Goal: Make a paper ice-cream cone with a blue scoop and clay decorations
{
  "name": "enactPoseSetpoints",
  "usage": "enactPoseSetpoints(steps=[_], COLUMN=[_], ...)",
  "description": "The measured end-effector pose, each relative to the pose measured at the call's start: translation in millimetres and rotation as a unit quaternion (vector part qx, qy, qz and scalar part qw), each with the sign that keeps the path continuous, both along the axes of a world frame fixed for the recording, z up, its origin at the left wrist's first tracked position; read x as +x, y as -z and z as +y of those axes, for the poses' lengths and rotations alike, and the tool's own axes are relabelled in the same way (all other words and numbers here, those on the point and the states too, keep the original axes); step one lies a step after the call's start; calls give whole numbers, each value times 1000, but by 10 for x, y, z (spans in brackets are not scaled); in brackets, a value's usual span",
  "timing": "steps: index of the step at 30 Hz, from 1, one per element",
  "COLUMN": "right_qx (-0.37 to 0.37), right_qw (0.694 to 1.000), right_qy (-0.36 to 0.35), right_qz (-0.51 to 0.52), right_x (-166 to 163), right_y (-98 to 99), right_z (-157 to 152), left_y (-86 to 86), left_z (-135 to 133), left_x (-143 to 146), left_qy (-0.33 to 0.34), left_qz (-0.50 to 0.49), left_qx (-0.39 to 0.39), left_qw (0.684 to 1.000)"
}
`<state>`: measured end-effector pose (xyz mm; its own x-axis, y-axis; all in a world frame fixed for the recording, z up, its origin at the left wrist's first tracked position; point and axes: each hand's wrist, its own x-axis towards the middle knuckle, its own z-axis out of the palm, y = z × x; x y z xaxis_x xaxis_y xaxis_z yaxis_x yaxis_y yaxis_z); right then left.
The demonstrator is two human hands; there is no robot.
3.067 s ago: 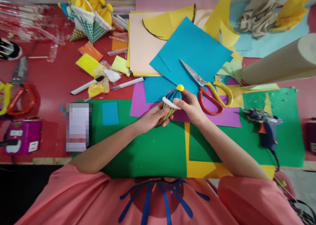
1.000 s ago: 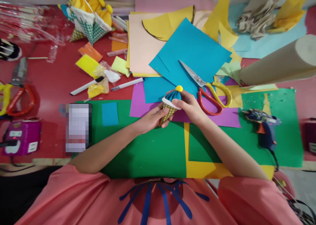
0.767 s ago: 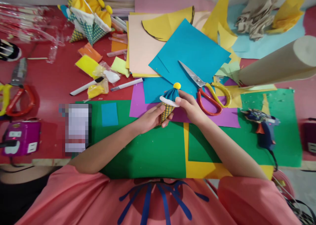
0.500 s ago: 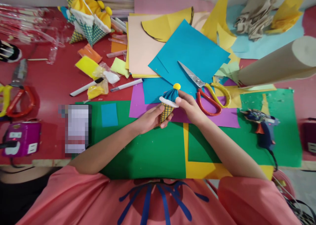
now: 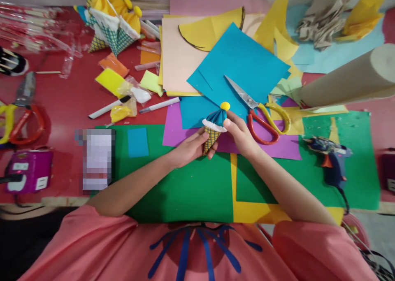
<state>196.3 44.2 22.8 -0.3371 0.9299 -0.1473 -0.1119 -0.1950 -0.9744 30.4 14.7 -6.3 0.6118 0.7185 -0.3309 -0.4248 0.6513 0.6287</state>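
A small paper ice-cream cone [image 5: 215,125] is held above the green sheet [image 5: 185,186]: yellow checked cone, white rim, pleated blue top with a yellow ball. My left hand [image 5: 188,149] is closed round the cone's lower part. My right hand [image 5: 242,135] pinches the white rim and blue top from the right side, fingers closed on it.
Red-and-yellow scissors [image 5: 262,112] lie just right of my hands on blue and purple paper. A blue glue gun [image 5: 330,159] rests at the right. Markers [image 5: 109,106], foam scraps, finished cones [image 5: 111,22] and a cardboard tube [image 5: 342,81] crowd the red table [image 5: 61,104].
The cone has tipped and shifted slightly between my hands; my right fingers have slid a little along the white rim. The rest looks the same.
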Motion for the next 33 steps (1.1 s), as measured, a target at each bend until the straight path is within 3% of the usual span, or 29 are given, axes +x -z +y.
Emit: enactPoseSetpoints(steps=[5, 9, 14, 33], right_qx=[-63, -53, -73, -90], right_qw=[996, 996, 979, 990], right_qy=[-45, -35, -78, -63], right_qz=[52, 62, 173, 83], right_x=[1, 3, -14, -31], right_y=[15, 70, 134, 101], right_z=[-22, -18, -23, -57], left_y=[54, 76, 55, 26], left_z=[-32, -23, -1, -25], left_x=[0, -10, -13, -2], left_qy=[15, 24, 17, 53], left_qz=[6, 0, -6, 79], left_qx=[22, 22, 15, 64], left_qw=[1000, 999, 1000, 993])
